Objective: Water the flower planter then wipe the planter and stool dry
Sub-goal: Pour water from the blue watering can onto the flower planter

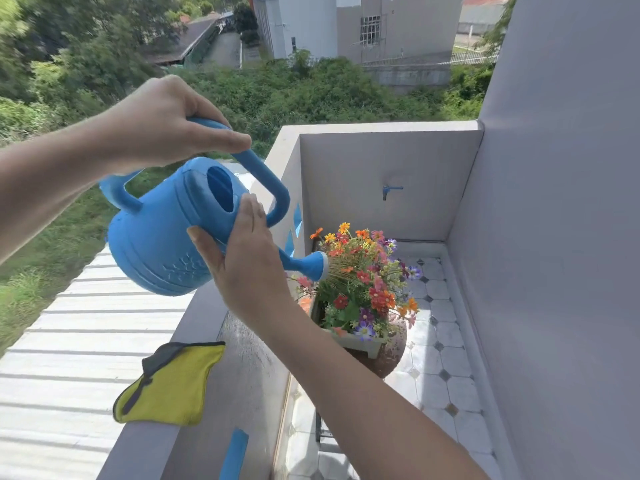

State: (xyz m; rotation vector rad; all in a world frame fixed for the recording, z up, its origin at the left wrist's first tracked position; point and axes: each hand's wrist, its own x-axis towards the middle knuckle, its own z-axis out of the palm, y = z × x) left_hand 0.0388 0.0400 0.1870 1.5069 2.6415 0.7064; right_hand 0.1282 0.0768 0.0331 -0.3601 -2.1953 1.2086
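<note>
- A white ribbed roof (69, 341) lies below at the far left, with grass and bushes beyond it.
- The left hand (166, 123) is up high, its fingers (221, 136) wrapped round the top handle of the blue watering can (162, 244) and the thumb laid along the handle.
- The watering can hangs over the ledge (145, 441), tipped down to the right, with its round fill opening facing the camera.
- A yellow cloth (169, 382) with a grey edge lies crumpled on top of the ledge, below the can and apart from both hands.
- A darker, speckled patch shows on the ledge just right of the cloth.
- The right hand (242, 258) presses flat on the can's side by the opening, fingers (251, 213) straight and together, thumb spread beneath; it grasps nothing.
- The can's spout ends in a rose (317, 266) at the left edge of the flowers (363, 282), and thin streams of water run from it into them.
- The flowers, orange, red, pink and purple, stand in a pale rectangular planter (360, 344).
- The planter sits on a round brown stool (391, 358) in the walled corner; the right forearm hides part of both.
- The stool stands on a floor (443, 358) of white tiles with small dark diamonds.
- A small tap (389, 191) sticks out of the back wall (346, 168) above the flowers.
</note>
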